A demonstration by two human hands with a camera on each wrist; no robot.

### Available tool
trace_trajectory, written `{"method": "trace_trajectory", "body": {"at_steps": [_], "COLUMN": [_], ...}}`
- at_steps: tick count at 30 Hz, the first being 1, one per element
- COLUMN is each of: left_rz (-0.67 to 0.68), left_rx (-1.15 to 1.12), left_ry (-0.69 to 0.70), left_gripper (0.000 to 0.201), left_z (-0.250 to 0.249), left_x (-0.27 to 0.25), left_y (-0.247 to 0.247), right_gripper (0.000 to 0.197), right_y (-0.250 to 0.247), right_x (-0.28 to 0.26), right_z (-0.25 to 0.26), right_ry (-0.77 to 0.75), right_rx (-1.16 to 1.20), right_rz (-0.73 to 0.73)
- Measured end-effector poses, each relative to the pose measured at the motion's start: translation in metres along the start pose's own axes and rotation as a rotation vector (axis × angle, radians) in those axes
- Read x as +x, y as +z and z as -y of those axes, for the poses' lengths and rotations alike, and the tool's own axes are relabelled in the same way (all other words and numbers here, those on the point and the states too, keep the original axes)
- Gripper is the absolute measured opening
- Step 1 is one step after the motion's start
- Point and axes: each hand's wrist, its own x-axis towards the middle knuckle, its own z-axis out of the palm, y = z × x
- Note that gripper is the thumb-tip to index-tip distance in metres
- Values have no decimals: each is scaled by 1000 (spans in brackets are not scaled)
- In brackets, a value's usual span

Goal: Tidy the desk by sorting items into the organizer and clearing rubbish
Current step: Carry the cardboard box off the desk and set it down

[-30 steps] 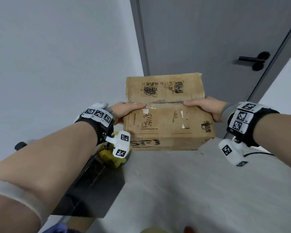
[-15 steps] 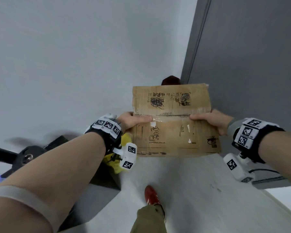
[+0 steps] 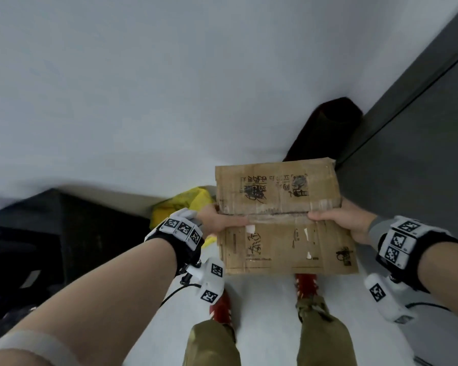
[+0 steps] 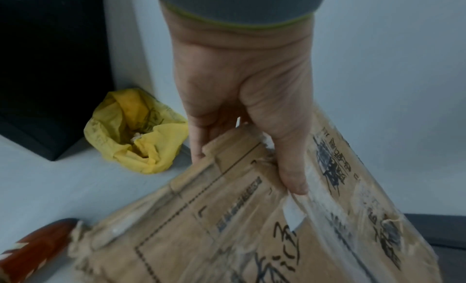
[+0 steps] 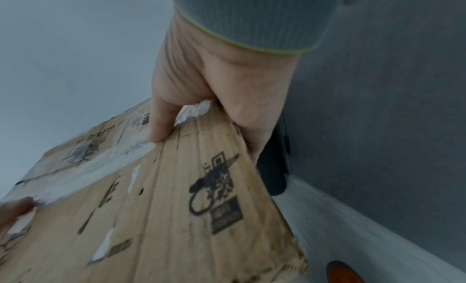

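A worn brown cardboard box [image 3: 280, 220] with black printing and torn tape is carried in the air in front of me, above the floor. My left hand [image 3: 220, 220] grips its left edge, thumb on top along the taped seam. My right hand [image 3: 339, 220] grips the right edge the same way. In the left wrist view the left hand [image 4: 242, 112] pinches the box [image 4: 252, 227], thumb over the flap. In the right wrist view the right hand [image 5: 214, 92] clamps the box [image 5: 163, 197] at its corner.
A yellow plastic bag [image 3: 183, 204] lies on the floor by the wall, next to a black unit [image 3: 64, 233]. A dark bin [image 3: 325, 128] stands in the corner beside the grey door [image 3: 421, 154]. My red shoes [image 3: 306, 282] stand on the pale floor [image 3: 262, 313].
The view has tilted down toward the floor and swung left; the door handle has left the frame, and the dark bin, yellow bag and both shoes now show. Both hands keep their grip on the box.
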Motion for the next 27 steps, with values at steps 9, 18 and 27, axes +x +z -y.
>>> {"method": "trace_trajectory", "body": {"at_steps": [9, 18, 27], "left_rz": [-141, -222, -331], "left_rx": [-265, -304, -440], "left_ry": [-122, -136, -179], "left_gripper": [87, 75, 62], "left_z": [85, 158, 192], "left_x": [171, 297, 378], "left_y": [46, 62, 59], "right_gripper": [91, 90, 82], "right_y": [-26, -13, 4], "right_x": [209, 357, 443], "right_z": [-22, -95, -94], "right_ry": [45, 81, -5], "right_rx": [-136, -199, -261], "right_rz": [94, 183, 211]}}
